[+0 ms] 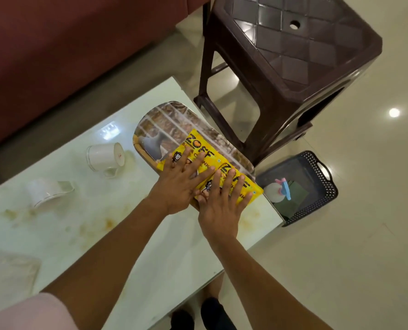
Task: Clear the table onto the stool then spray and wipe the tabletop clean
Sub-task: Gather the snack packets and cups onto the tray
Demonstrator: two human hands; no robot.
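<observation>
Left hand [178, 184] and right hand [218, 206] laid flat, fingers straight, on 2 yellow snack packets [222, 167], packets pressed onto oval printed tray [164, 120] on stained white tabletop [103, 234], 2 white cups [105, 158] tipped left of hands, brown plastic stool [293, 55] beyond fingertips.

Floor [341, 270]: glossy cream tiles, joint lines faintly visible, with one bright round reflection of a lamp [394, 112] lying right of the sofa, well apart from it. Sofa [67, 55]: reddish-brown upholstery, occupying the upper left of the view. A darker, shadowed strip of floor runs just beside the sofa's lower edge. Lighting: artificial, from overhead; source itself not visible. No wall or window can be made out.
</observation>
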